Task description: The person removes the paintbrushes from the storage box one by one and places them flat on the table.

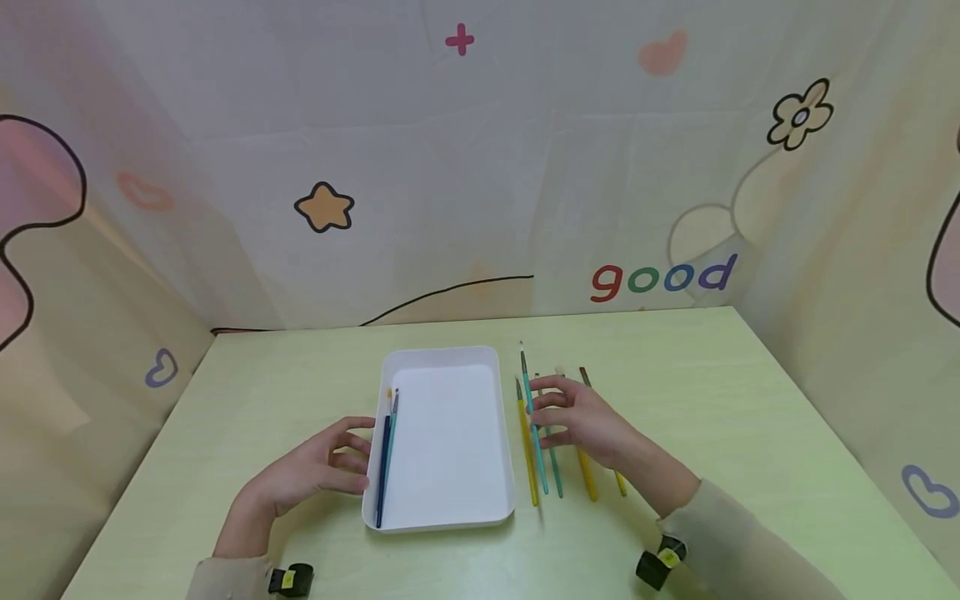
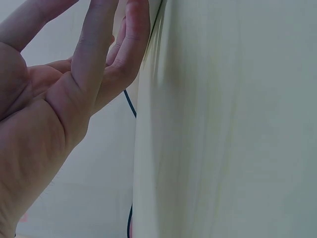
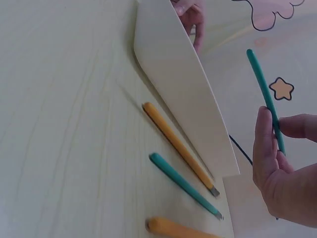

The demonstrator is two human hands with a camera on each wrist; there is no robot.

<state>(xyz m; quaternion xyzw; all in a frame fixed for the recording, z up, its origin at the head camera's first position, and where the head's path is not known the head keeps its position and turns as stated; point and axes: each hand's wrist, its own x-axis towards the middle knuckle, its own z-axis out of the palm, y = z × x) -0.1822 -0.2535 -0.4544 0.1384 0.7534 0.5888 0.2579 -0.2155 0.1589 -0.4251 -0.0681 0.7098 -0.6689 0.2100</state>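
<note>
My right hand (image 1: 577, 417) pinches a teal paintbrush (image 3: 258, 72) between thumb and fingers, held up off the table just right of the white tray (image 1: 450, 525). Its bristles point toward the back in the head view. Inside the tray, along the left wall, lie a dark blue paintbrush (image 1: 383, 475) and another teal one (image 1: 393, 427). My left hand (image 1: 318, 462) rests at the tray's left side, fingers loosely bent and fingertips right at the rim. Beneath and beside my right hand lie a yellow paintbrush (image 1: 529, 458), a teal one (image 1: 556, 477) and a thick yellow-orange one (image 1: 587, 477).
One more yellow-handled brush (image 1: 621, 483) lies farthest right, partly hidden by my right hand. A pale wood-grain table (image 1: 750, 433) carries everything. Printed cloth (image 1: 450, 167) hangs behind and at both sides. Each wrist wears a small black camera (image 1: 291, 580).
</note>
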